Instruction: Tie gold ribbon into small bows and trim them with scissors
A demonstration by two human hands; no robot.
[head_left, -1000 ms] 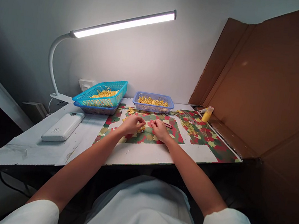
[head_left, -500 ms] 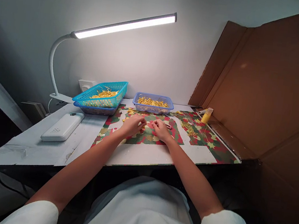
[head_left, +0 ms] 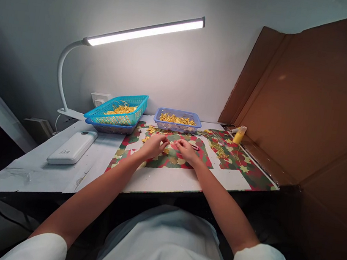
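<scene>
My left hand (head_left: pixel 155 145) is closed in a pinch above the patterned mat, thumb and forefinger together. Facing it a small gap away, my right hand (head_left: pixel 186 150) pinches too. A thin strand, seemingly a cord, runs between the fingertips; its detail is too small to make out. Just below the left fingers shows a flat gold piece (head_left: pixel 166 151). More gold pieces with cords (head_left: pixel 157 131) lie on the mat behind the left hand. Beyond the right fingers rests a dark reddish looped tool (head_left: pixel 195 148), partly hidden, perhaps small scissors.
At the back stand a blue-purple basket (head_left: pixel 177 126) of gold pieces and a turquoise basket (head_left: pixel 111 118) stacked on another. A gold chain-like heap (head_left: pixel 220 150) and a yellow bottle (head_left: pixel 239 135) are to the right. A white power bank (head_left: pixel 73 147), lamp (head_left: pixel 144 31) and cardboard wall (head_left: pixel 309 92) surround the table.
The fingertips of both hands have shifted slightly, and the gold piece under my left fingers shows in a different position. Both hands stay pinched in nearly the same place.
</scene>
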